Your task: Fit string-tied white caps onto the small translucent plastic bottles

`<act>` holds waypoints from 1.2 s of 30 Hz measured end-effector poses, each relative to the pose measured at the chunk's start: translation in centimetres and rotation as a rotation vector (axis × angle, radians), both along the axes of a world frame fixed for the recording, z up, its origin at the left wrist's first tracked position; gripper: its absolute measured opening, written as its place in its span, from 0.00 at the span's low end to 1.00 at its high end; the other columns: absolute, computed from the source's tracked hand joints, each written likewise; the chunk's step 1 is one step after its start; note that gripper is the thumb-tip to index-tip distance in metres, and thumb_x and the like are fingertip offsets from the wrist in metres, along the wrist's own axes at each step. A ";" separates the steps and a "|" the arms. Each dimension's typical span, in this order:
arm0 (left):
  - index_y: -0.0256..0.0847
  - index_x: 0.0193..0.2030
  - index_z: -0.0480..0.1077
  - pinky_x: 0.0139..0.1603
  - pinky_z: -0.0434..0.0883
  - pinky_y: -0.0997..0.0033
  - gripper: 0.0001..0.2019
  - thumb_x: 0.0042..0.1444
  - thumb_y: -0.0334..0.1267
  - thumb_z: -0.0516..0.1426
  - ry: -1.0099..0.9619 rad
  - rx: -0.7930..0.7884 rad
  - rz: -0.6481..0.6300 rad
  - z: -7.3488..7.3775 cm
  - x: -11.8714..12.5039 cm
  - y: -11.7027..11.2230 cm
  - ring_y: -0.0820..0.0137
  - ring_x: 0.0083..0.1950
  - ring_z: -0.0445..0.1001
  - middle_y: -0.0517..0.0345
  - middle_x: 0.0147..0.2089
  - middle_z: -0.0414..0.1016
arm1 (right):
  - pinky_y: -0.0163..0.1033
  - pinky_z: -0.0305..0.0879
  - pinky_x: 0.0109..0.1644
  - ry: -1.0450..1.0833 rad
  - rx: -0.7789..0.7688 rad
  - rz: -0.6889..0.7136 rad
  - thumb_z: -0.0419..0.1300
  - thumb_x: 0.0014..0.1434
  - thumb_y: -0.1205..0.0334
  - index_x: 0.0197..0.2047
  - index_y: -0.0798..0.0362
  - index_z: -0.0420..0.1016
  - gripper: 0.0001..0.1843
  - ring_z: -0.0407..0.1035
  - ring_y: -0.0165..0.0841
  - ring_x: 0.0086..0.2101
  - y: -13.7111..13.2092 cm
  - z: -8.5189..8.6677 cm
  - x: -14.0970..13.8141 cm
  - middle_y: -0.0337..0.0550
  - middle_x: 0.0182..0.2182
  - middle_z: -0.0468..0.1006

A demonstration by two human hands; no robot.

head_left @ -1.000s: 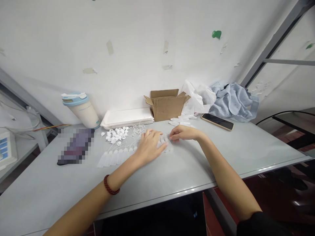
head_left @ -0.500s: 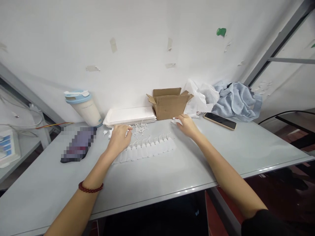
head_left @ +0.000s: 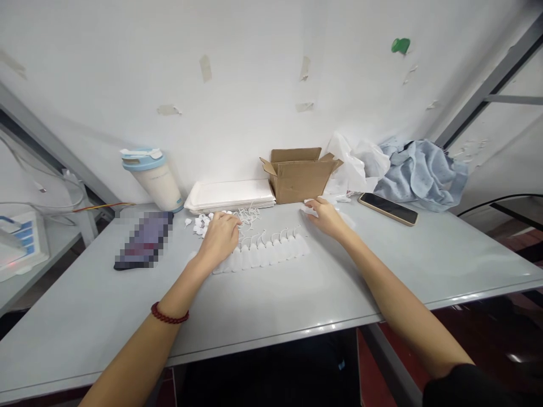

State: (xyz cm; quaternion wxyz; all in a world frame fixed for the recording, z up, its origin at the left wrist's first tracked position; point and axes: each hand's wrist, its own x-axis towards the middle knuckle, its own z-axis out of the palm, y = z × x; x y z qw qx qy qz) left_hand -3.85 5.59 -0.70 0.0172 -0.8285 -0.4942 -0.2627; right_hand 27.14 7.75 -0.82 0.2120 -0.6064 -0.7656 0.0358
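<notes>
My left hand [head_left: 220,236] reaches over the left end of a row of frosted, translucent flat pieces [head_left: 271,252], each with a thin pale string at its top. Its fingers are bent and held together, and whatever sits under the fingertips is hidden. Small white plastic parts [head_left: 201,223] lie scattered just behind it, beside a loose heap of thin white sticks [head_left: 249,216]. At the right, my right hand [head_left: 327,219] has thumb and fingers closed on some clear plastic [head_left: 310,208], whose outline is hard to make out.
Behind the hands stand a stack of white trays [head_left: 231,193] and an open cardboard box [head_left: 301,182]. To the right are a white plastic bag [head_left: 360,164], a phone [head_left: 388,209] and blue cloth [head_left: 424,175]. A tumbler [head_left: 156,180] and a blurred-out dark item [head_left: 146,240] are on the left.
My left hand has turned over, its fingers now pointing right and down, and uncovers more white parts. The right hand stays at the clear plastic. The whole view has shifted slightly.
</notes>
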 end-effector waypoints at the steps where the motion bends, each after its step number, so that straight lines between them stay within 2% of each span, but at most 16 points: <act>1: 0.38 0.39 0.76 0.51 0.68 0.51 0.17 0.55 0.28 0.46 0.009 -0.011 -0.004 0.0 0.1 0.0 0.55 0.49 0.66 0.49 0.43 0.78 | 0.43 0.66 0.49 0.006 -0.004 -0.008 0.57 0.55 0.73 0.52 0.61 0.71 0.19 0.70 0.42 0.46 0.0 0.0 0.0 0.57 0.50 0.72; 5: 0.35 0.45 0.75 0.53 0.67 0.53 0.19 0.54 0.25 0.46 0.034 -0.034 -0.013 -0.2 0.3 -0.3 0.56 0.51 0.64 0.48 0.47 0.76 | 0.42 0.67 0.47 0.024 -0.029 -0.045 0.59 0.54 0.72 0.52 0.62 0.71 0.20 0.72 0.41 0.42 0.2 -0.2 -0.2 0.58 0.49 0.73; 8: 0.38 0.47 0.75 0.53 0.66 0.53 0.20 0.53 0.24 0.47 0.056 -0.038 0.004 -0.4 0.4 -0.3 0.56 0.51 0.64 0.49 0.48 0.75 | 0.41 0.67 0.47 0.022 -0.047 -0.062 0.59 0.54 0.73 0.52 0.62 0.72 0.21 0.73 0.40 0.41 0.2 -0.2 -0.4 0.57 0.48 0.75; 13: 0.36 0.45 0.76 0.51 0.67 0.53 0.20 0.52 0.24 0.47 0.105 -0.068 0.024 -0.7 0.3 -0.1 0.55 0.52 0.65 0.48 0.46 0.76 | 0.42 0.64 0.52 -0.013 -0.060 -0.083 0.57 0.53 0.76 0.51 0.63 0.73 0.21 0.72 0.44 0.48 0.1 -0.1 -0.6 0.58 0.48 0.77; 17: 0.35 0.48 0.74 0.51 0.67 0.53 0.20 0.52 0.25 0.47 0.093 -0.047 0.055 -0.3 0.0 0.0 0.54 0.52 0.66 0.47 0.47 0.76 | 0.45 0.64 0.51 -0.045 -0.050 -0.092 0.57 0.53 0.77 0.49 0.64 0.74 0.18 0.71 0.48 0.49 -0.1 0.0 -0.6 0.61 0.47 0.77; 22: 0.30 0.47 0.73 0.54 0.66 0.52 0.19 0.55 0.27 0.46 -0.027 0.057 0.115 0.5 -0.2 0.0 0.53 0.52 0.67 0.43 0.47 0.76 | 0.46 0.64 0.51 -0.043 0.002 -0.052 0.57 0.54 0.75 0.45 0.61 0.76 0.15 0.70 0.47 0.48 -0.5 0.6 -1.1 0.58 0.45 0.78; 26: 0.29 0.50 0.71 0.57 0.65 0.51 0.18 0.57 0.30 0.47 -0.143 0.120 0.165 1.1 0.0 -0.2 0.54 0.53 0.67 0.43 0.48 0.75 | 0.44 0.65 0.47 0.003 0.060 0.010 0.58 0.56 0.70 0.45 0.58 0.75 0.13 0.70 0.43 0.44 -1.0 0.9 -1.7 0.53 0.43 0.78; 31: 0.30 0.55 0.67 0.60 0.63 0.50 0.19 0.58 0.31 0.47 -0.219 0.156 0.141 1.0 0.2 -0.4 0.55 0.56 0.65 0.41 0.54 0.70 | 0.45 0.65 0.43 0.114 0.179 0.116 0.59 0.54 0.69 0.42 0.57 0.76 0.11 0.70 0.42 0.38 -1.4 1.0 -2.0 0.51 0.38 0.79; 36: 0.35 0.54 0.67 0.59 0.63 0.49 0.19 0.58 0.32 0.46 -0.183 0.134 0.105 1.0 0.3 -0.5 0.55 0.56 0.65 0.45 0.51 0.70 | 0.45 0.65 0.42 0.138 0.204 0.128 0.59 0.54 0.68 0.41 0.59 0.76 0.10 0.70 0.42 0.38 -1.5 1.1 -2.1 0.52 0.37 0.78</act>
